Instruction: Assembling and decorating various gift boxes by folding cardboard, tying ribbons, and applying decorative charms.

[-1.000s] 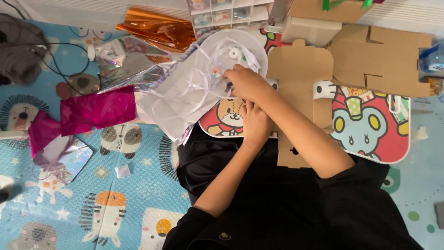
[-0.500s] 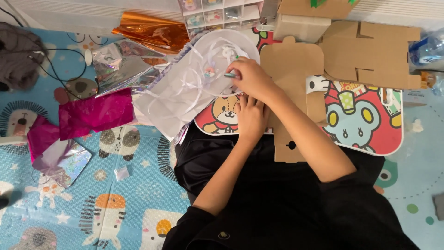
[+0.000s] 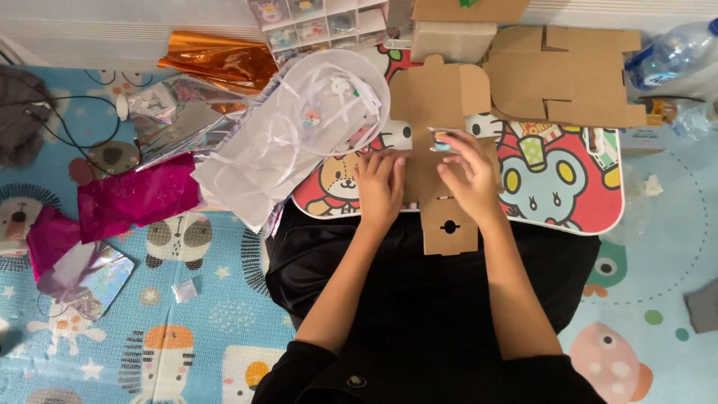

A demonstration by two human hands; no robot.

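Observation:
My left hand [image 3: 380,185] rests flat on the left edge of an unfolded brown cardboard box blank [image 3: 441,112] that lies on a cartoon-printed lap tray [image 3: 576,194]. My right hand [image 3: 470,176] hovers over the middle of the blank and pinches a small pale blue trinket [image 3: 441,139] between its fingertips. Left of my hands sits a white bowl [image 3: 338,101] with small charms and ribbon scraps inside, on white tissue paper [image 3: 254,168].
More cardboard blanks [image 3: 561,75] lie at the tray's far side, with a clear compartment box [image 3: 314,19] behind the bowl. Orange foil [image 3: 217,60], silver foil [image 3: 176,116] and magenta foil [image 3: 138,194] lie on the play mat at left. A plastic bottle [image 3: 673,52] lies far right.
My right hand left the white bowl and moved right over the cardboard blank, now pinching a small trinket. My left hand shifted onto the blank's left edge.

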